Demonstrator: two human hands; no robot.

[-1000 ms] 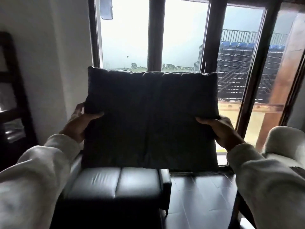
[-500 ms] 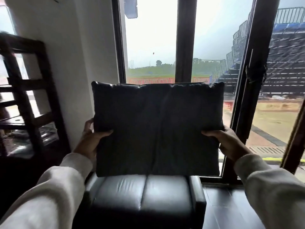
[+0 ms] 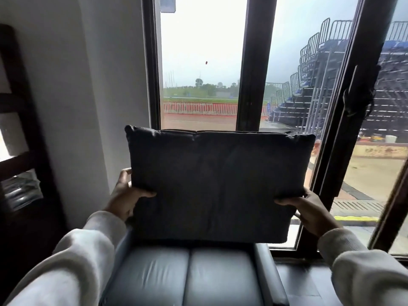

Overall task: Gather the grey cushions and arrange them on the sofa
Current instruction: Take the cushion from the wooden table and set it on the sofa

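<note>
A dark grey rectangular cushion (image 3: pixel 218 184) stands upright in front of me, its lower edge just above the back of the sofa seat. My left hand (image 3: pixel 127 196) grips its left edge, thumb on the front. My right hand (image 3: pixel 309 209) grips the lower right edge the same way. Below it lies the grey leather sofa (image 3: pixel 187 277), with a two-part seat and a padded right arm. The cushion hides the sofa's backrest.
A tall dark-framed window (image 3: pixel 254 62) rises directly behind the sofa. A white wall (image 3: pixel 72 107) runs along the left, with a dark wooden shelf unit (image 3: pixel 19 140) beside it. Dark tiled floor (image 3: pixel 302 281) shows to the right of the sofa.
The cushion has come down and closer to the sofa seat, held by both hands throughout. My view has moved nearer the sofa and window.
</note>
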